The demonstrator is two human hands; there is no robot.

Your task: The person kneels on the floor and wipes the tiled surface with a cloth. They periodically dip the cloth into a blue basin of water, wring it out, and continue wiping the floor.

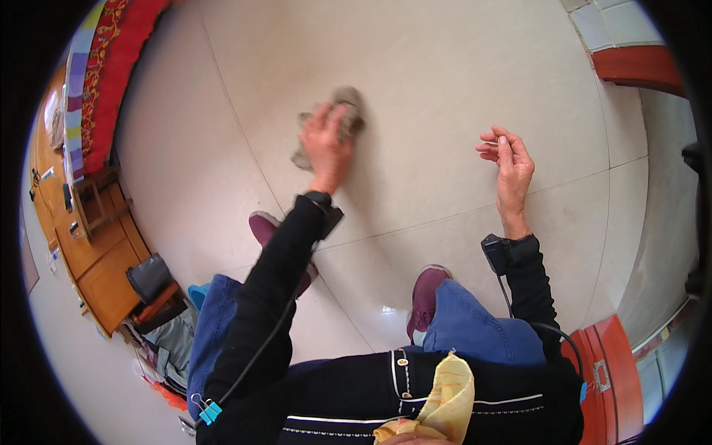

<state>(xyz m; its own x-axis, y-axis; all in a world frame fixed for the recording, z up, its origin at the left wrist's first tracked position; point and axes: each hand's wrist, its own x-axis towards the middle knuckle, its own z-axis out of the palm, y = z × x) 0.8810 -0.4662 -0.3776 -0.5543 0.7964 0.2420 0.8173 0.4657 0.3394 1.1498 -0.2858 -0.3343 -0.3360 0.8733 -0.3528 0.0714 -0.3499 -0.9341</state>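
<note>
My left hand (326,147) presses on a crumpled grey-brown rag (347,100) that lies against the pale tiled floor (415,67). Its fingers are bent over the cloth, and the rag's edges stick out ahead of the hand and on its left side; the hand is slightly blurred. Off to the right, my right hand (510,167) hovers over the tiles with nothing in it. The fingers there are loosely curled and apart, the thumb lying alongside them.
A wooden desk (104,274) and a bed with a red patterned cover (122,81) stand at left. A grey bin (148,278) is by the desk. My maroon shoes (426,297) are on the floor. Red wooden furniture (615,371) is at lower right, a red wooden piece (638,67) at upper right.
</note>
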